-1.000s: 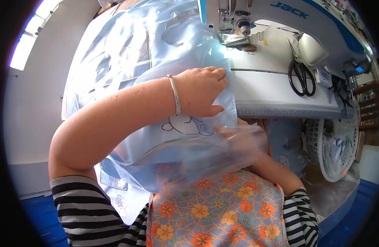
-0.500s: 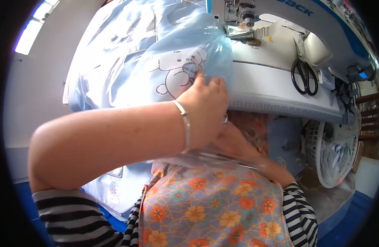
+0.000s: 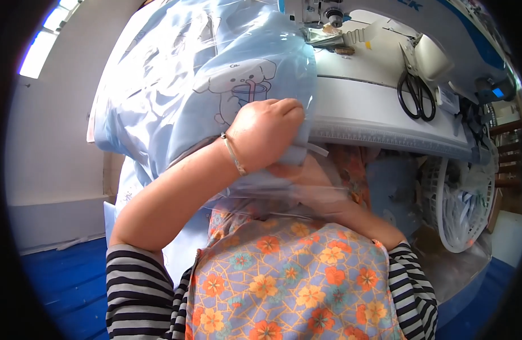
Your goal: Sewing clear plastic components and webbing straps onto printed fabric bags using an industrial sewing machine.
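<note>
A light blue fabric [image 3: 153,107] printed with a cartoon dog spreads over the table's left side, with glossy clear plastic film on it. My left hand [image 3: 266,127] is closed at the fabric's right edge, knuckles up, gripping the fabric and film; its fingertips are hidden underneath. Lower and partly behind it, my right hand [image 3: 309,175] reaches across from the right, under or behind loose clear film. Motion and film smear its fingers, so their hold cannot be made out.
A sewing machine [image 3: 442,22] stands at the far right. Black-handled scissors [image 3: 417,96] lie on the white table [image 3: 351,102], which has a ruler strip [image 3: 380,137] along its front edge. Right of my lap, a white basket [image 3: 442,204] holds clear plastic scraps.
My left hand has moved slightly down and left, its fingers now curled closed at the fabric edge. The left elbow has swung inward. The film shifted around the right hand.
</note>
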{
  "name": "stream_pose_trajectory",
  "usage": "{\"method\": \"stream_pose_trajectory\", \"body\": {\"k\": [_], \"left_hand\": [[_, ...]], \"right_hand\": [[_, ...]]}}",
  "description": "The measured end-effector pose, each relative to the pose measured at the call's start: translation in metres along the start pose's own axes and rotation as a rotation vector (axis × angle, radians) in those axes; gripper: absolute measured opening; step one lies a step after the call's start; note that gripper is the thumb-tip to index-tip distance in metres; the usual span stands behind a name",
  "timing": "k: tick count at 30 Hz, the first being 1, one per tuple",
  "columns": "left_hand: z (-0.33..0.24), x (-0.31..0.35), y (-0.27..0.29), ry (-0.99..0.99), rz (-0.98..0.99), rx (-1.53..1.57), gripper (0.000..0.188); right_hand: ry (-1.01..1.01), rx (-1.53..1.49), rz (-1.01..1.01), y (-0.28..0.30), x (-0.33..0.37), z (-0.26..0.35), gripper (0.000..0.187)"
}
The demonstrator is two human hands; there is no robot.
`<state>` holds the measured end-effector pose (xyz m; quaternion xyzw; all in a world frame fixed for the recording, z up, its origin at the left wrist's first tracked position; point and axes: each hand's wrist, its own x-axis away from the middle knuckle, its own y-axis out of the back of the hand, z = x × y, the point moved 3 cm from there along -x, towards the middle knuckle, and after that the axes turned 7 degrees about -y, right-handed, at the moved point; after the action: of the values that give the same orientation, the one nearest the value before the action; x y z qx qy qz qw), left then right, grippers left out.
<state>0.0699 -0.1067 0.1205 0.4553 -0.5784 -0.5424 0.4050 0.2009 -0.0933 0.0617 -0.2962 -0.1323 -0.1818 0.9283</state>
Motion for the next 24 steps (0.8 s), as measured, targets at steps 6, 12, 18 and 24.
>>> {"method": "stream_pose_trajectory", "body": {"k": [6,12,18,24], "left_hand": [[-0.001,-0.013,0.004,-0.092,-0.092,0.044,0.02],[0.016,-0.029,0.003,-0.084,-0.177,0.056,0.016],[0.027,-0.051,0.011,-0.03,-0.071,0.075,0.026],[0.029,-0.034,0.025,-0.108,0.089,0.192,0.062]], "right_hand": [[0.099,0.259,-0.076,-0.001,-0.004,0.006,0.036],[-0.171,0.025,-0.131,0.022,-0.016,-0.017,0.034],[-0.054,0.468,0.077,0.016,-0.032,-0.02,0.03],[-0.098,0.061,-0.159,0.023,0.017,0.008,0.022]]}}
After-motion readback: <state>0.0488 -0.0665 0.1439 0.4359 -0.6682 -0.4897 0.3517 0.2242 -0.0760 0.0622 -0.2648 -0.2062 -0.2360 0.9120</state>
